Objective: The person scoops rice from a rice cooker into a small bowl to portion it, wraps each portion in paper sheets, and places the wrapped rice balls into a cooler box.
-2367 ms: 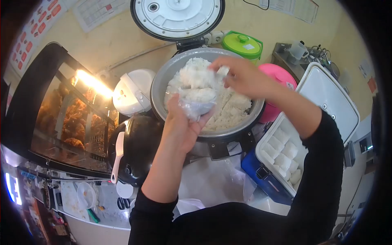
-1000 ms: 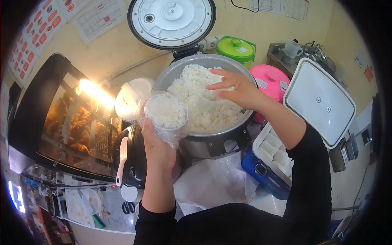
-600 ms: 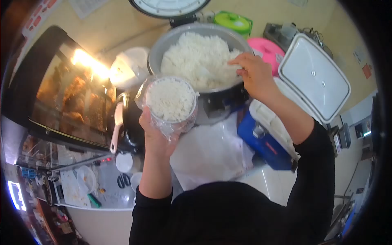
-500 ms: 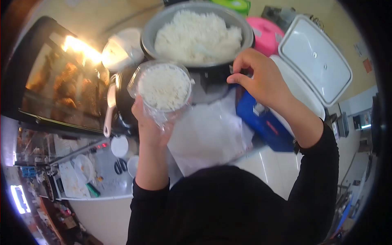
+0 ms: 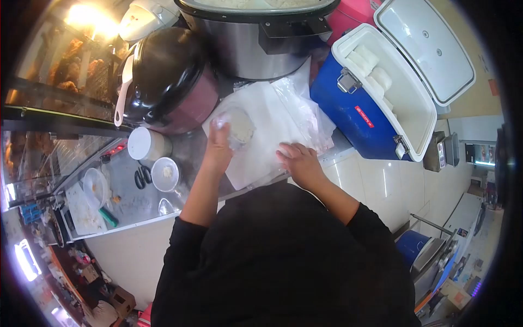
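My left hand is wrapped round the left side of a plastic-lined cup of rice, low over white paper sheets; motion blurs the cup. To its right, my right hand rests on the lower right part of the sheets with its fingers spread and nothing in them. Clear plastic bags lie on the right side of the paper. The big rice cooker stands behind the sheets, with only a strip of its rice in view at the top edge.
A blue cooler with white packets stands open at right. At left are a black-lidded pot with a pink spatula, a white tub, a small bowl, scissors and a lit food cabinet.
The view has tilted down. My left hand has brought the rice cup from beside the cooker down to the paper. My right hand has left the cooker and come down onto the sheets.
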The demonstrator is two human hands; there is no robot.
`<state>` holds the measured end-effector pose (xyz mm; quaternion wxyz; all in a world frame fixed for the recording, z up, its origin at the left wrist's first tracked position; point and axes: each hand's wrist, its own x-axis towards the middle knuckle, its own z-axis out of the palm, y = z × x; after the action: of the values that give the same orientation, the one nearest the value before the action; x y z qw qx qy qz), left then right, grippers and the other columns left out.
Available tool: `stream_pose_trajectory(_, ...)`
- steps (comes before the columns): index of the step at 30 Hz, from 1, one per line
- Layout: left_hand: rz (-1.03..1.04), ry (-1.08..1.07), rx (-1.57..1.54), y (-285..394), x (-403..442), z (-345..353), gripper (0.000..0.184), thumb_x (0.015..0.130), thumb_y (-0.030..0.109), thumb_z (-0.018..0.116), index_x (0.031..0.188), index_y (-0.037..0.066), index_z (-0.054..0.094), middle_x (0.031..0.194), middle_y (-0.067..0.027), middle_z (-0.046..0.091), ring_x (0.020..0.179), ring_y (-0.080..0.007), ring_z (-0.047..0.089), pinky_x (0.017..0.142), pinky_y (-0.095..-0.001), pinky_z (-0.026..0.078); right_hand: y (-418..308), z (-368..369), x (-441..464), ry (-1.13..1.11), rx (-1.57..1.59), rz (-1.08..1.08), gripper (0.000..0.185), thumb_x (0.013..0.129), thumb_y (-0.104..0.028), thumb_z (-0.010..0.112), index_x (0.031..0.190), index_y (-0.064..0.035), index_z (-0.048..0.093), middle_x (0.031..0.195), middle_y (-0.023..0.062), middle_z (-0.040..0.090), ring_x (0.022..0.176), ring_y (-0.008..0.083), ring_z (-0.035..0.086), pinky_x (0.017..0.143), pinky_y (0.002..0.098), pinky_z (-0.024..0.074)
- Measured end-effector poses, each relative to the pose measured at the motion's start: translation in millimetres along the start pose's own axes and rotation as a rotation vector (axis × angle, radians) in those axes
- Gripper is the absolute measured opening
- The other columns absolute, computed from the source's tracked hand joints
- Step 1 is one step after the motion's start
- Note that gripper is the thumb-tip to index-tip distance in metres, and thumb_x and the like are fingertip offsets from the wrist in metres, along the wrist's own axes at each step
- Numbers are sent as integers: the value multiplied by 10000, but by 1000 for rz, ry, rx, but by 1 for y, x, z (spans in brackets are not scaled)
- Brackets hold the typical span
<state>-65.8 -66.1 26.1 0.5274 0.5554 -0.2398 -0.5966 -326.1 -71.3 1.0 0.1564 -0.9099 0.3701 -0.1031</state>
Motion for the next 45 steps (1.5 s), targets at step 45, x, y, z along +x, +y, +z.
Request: stream_pose_trajectory(45,1205,-332,1275,-43,-60,30,359,759,165,619,1111,101,640,1078,-50,630,1018,-238,607,959,-426,447,20,-32,120,-342,552,112,148,815,-54,621,958,-39,655,827,75,718,738,144,666,695,265,495)
